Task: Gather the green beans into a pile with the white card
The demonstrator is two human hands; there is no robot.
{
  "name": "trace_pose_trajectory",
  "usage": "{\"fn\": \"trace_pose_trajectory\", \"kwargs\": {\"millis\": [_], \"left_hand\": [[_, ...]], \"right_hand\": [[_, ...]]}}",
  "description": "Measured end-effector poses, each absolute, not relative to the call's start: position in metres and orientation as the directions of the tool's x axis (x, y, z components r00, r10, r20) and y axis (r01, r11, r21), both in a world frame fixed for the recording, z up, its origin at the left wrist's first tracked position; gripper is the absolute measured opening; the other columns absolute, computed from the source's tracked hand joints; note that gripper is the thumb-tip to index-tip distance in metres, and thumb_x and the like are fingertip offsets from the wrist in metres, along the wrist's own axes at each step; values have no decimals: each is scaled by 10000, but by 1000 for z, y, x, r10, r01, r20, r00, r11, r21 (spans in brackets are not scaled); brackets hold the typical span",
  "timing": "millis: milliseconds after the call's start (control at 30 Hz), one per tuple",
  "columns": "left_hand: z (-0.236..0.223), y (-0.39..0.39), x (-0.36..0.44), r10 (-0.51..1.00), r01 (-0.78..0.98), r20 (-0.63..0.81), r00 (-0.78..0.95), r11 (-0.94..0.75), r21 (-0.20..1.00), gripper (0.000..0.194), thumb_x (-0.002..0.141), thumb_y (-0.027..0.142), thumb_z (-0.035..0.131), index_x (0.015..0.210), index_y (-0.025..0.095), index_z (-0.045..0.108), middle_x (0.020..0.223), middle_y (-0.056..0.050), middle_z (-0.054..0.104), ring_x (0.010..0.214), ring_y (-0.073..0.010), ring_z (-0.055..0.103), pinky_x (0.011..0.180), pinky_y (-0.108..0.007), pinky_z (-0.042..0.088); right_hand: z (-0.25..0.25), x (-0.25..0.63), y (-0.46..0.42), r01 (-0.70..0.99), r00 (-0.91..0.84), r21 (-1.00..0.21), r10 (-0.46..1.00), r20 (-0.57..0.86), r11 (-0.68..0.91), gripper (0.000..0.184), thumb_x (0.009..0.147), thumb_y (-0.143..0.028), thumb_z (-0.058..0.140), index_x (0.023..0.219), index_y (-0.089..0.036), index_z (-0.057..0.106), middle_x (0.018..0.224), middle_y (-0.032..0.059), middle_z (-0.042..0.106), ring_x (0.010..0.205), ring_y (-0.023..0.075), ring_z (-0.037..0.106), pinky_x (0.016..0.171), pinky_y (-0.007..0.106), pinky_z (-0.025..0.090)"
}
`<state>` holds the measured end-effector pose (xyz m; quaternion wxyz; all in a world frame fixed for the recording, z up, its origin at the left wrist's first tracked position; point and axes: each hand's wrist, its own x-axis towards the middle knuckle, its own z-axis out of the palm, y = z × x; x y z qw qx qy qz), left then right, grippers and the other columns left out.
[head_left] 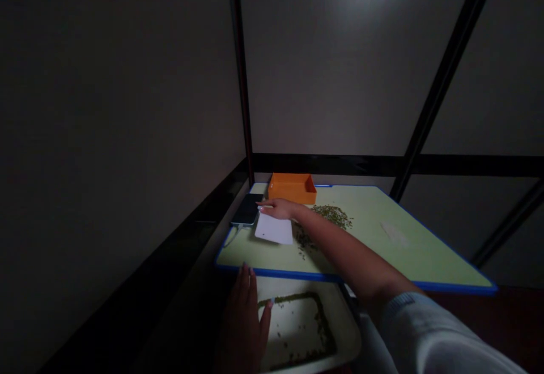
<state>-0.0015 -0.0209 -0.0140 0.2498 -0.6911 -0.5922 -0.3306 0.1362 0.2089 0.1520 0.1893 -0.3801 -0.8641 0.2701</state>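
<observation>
My right hand [279, 208] reaches across the table, closed on the top edge of a white card [274, 229]. Its forefinger stretches over the near right side of a dark tablet or phone [247, 209]; whether it touches the screen I cannot tell. My left hand [246, 314] lies over the left side of a white tray [351, 334], fingers stretched out and thumb apart over the inside. Small greenish-brown seed-like bits line the tray's inner edge. On the table are a greenish pile of bits [334, 215] and a darker scatter [304, 239], partly hidden by my forearm.
An orange open box [291, 188] stands at the back of the pale green table [361, 260] with blue edging. A white cable [233, 236] runs from the dark device. A faint whitish patch [394, 233] lies at the right. Grey walls [340, 79] enclose the back and left.
</observation>
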Motion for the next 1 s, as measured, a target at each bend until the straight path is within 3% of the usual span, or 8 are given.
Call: {"fn": "trace_pose_trajectory", "kwargs": {"millis": [233, 467, 567, 633, 733, 800, 867, 1000], "left_hand": [[-15, -20, -4, 682, 978, 727, 77, -194, 79, 682, 916, 349, 439, 1533, 175, 207, 1526, -175, 449, 1379, -279, 479, 1017, -437, 530], [-10, -13, -4, 703, 977, 709, 46, -178, 113, 620, 916, 409, 407, 1465, 122, 373, 1524, -198, 442, 1434, -315, 398, 1063, -470, 491], [-9, -9, -5, 710, 980, 700, 77, -183, 78, 621, 907, 445, 398, 1413, 89, 447, 1505, -221, 456, 1425, -332, 410, 1073, -480, 477], [-10, -6, -7, 717, 983, 692, 82, -171, 61, 639, 901, 457, 388, 1417, 84, 444, 1504, -222, 457, 1433, -335, 397, 1076, -490, 471], [-16, -2, -11, 705, 989, 703, 93, -146, 16, 658, 892, 478, 392, 1417, 85, 445, 1505, -226, 452, 1426, -339, 408, 1069, -492, 475], [-20, 0, -13, 698, 993, 711, 84, -119, 0, 650, 891, 476, 398, 1418, 99, 450, 1508, -214, 453, 1425, -334, 409, 1069, -489, 476], [-22, -1, -15, 711, 995, 698, 82, -102, -13, 650, 889, 482, 407, 1429, 122, 441, 1520, -192, 446, 1432, -318, 401, 1073, -473, 477], [-13, -9, -16, 757, 993, 644, 111, -106, -46, 667, 889, 500, 412, 1434, 118, 435, 1526, -188, 439, 1439, -306, 390, 1086, -455, 469]], "right_hand": [[151, 144, 206, 487, -602, -669, 771, 209, 562, 574, 823, -526, 702, 1326, -255, 648, 1224, 84, 727, 1115, 291, 690, 975, 395, 521], [150, 201, 162, 405, -575, -717, 768, 282, 567, 513, 808, -490, 706, 1255, -238, 699, 1161, 78, 743, 808, 188, 705, 721, 298, 554], [152, 237, 139, 280, -582, -811, 763, 281, 513, 538, 824, -556, 643, 1217, -195, 712, 812, 33, 745, 506, 105, 539, 475, 222, 422], [151, 258, 128, 194, -560, -870, 780, 281, 453, 556, 788, -583, 661, 1154, -170, 730, 611, -24, 647, 456, 88, 452, 434, 199, 337], [144, 280, 121, 110, -360, -922, 879, 311, 372, 524, 666, -635, 726, 843, -143, 744, 590, -18, 613, 499, 107, 480, 451, 216, 348], [132, 287, 118, 70, -133, -933, 930, 342, 353, 523, 664, -685, 684, 643, -165, 632, 531, -29, 540, 480, 106, 434, 434, 225, 312], [115, 288, 113, 41, 18, -933, 933, 359, 358, 534, 753, -721, 554, 636, -200, 539, 515, -50, 468, 475, 104, 380, 434, 227, 289], [82, 280, 90, -51, 458, -935, 840, 291, 352, 504, 774, -719, 518, 683, -225, 480, 555, -47, 468, 523, 133, 424, 475, 248, 341]]}}
